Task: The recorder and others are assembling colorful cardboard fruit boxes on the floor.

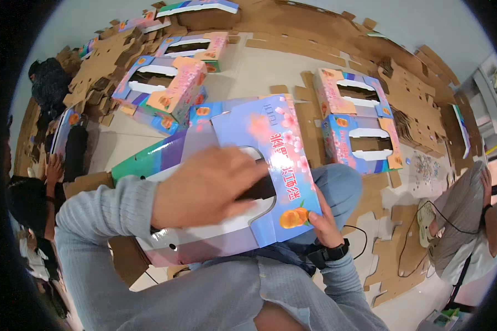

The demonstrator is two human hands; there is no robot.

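A printed cardboard gift box (232, 234) lies across my lap, blue and purple with pink blossoms and orange fruit. Its blue end panel (265, 127) is folded up toward the right, beside a white-edged window opening. Over that opening hovers my left hand (207, 185), slightly blurred, its thumb and forefinger apart; nothing shows between them. At the box's lower right corner my right hand (327, 223) grips the edge, thumb on the printed face near the fruit picture. Its other fingers are mostly hidden behind the panel.
Assembled boxes stand at the upper left (174, 91) and in a stacked pair on the right (359, 127). Flat brown cardboard sheets (414, 105) lie in piles around. One person sits at the right (464, 215); others are along the left edge. A dark cable crosses the floor.
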